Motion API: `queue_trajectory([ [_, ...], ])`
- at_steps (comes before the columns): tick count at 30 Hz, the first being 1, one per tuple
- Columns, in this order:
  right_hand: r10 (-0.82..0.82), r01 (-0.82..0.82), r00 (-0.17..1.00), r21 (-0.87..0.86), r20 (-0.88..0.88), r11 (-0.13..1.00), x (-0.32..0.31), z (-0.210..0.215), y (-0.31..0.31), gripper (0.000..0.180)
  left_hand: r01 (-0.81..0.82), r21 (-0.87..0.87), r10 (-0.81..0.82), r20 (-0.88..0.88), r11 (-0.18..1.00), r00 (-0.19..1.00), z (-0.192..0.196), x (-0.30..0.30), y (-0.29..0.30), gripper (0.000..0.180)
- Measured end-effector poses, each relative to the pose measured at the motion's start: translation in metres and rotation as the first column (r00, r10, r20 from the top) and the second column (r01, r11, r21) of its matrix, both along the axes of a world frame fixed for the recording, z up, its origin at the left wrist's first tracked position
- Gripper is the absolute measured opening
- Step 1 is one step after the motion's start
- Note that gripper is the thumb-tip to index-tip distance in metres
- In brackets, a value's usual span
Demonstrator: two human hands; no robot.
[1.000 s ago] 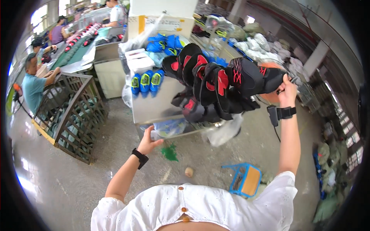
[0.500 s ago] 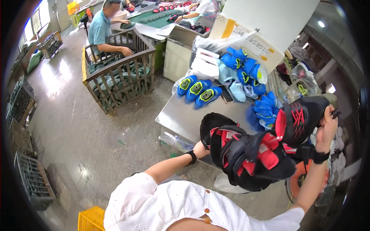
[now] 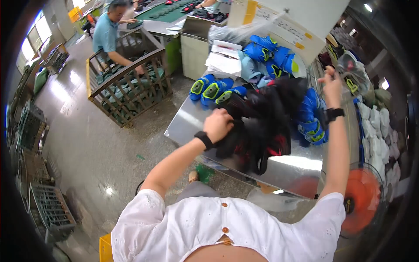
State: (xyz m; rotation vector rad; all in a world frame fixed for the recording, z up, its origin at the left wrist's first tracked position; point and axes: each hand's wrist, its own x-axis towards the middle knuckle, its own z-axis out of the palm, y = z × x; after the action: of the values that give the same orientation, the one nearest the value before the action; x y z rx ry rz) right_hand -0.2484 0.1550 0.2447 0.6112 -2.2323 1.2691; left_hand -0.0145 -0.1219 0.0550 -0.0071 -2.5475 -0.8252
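Observation:
A bunch of black shoe uppers with red linings [image 3: 266,126], blurred by motion, is over the metal table. My left hand [image 3: 218,125] is at its left edge, fingers curled onto the black material. To the right, my right hand [image 3: 331,89] is raised apart from the bunch, its fingers apart and nothing visible in them. Blue shoe uppers with lime trim [image 3: 211,91] stand in a row behind the bunch. More blue uppers [image 3: 312,118] are stacked between the bunch and my right forearm.
The metal table [image 3: 183,126] has white papers or boxes [image 3: 224,59] at its back. An orange fan [image 3: 360,201] stands by my right arm. White shoe forms [image 3: 377,126] fill a rack at right. A co-worker [image 3: 104,37] reaches into a slatted crate [image 3: 131,94].
The black-and-red uppers have come down and away from me onto the table area. My right hand has let go of them and moved up and left. The co-worker's arm has shifted in the crate.

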Motion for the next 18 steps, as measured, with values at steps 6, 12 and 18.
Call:
queue_trajectory([
  [6, 0.274, -0.309, 0.949, 0.616, 0.154, 0.724, 0.131, -0.153, 0.013, 0.032, 0.018, 0.133, -0.003, -0.115, 0.991, 0.993, -0.036, -0.033, -0.046, 0.057],
  [12, -0.104, -0.143, 0.913, 0.548, 0.394, 0.824, 0.207, -0.220, 0.049, 0.058, -0.078, 0.440, -0.088, 0.346, 0.895, 0.934, -0.104, 0.035, -0.060, 0.089],
  [18, -0.393, 0.114, 0.828, 0.566, 0.400, 0.816, 0.231, -0.217, 0.003, 0.078, 0.059, 0.614, -0.209, 0.176, 0.787, 0.962, -0.080, 0.004, -0.003, 0.093],
])
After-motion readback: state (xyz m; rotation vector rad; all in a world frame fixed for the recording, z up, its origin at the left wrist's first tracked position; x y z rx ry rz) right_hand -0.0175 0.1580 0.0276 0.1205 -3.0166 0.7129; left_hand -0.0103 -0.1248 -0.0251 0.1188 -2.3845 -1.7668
